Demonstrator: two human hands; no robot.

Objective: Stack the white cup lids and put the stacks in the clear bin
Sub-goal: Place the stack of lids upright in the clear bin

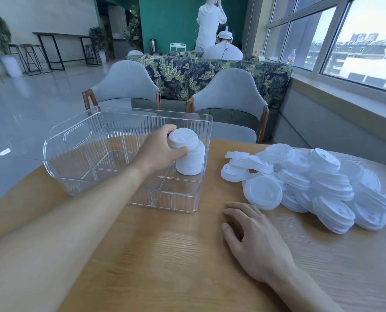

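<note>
A clear ribbed bin (59,167) stands on the left half of the round wooden table (176,255). Inside it, near the right wall, stands a tall stack of white cup lids (191,158), leaning slightly. My left hand (160,152) reaches into the bin and grips the top of that stack, thumb on the front, fingers round the back. A loose pile of white lids (311,185) lies on the table to the right of the bin. My right hand (252,237) rests flat on the table just in front of the pile, fingers relaxed, holding nothing.
Two grey chairs (230,95) stand behind the table, with a leaf-patterned sofa (187,73) further back. A window sill (345,95) runs along the right. Two people in white are in the background.
</note>
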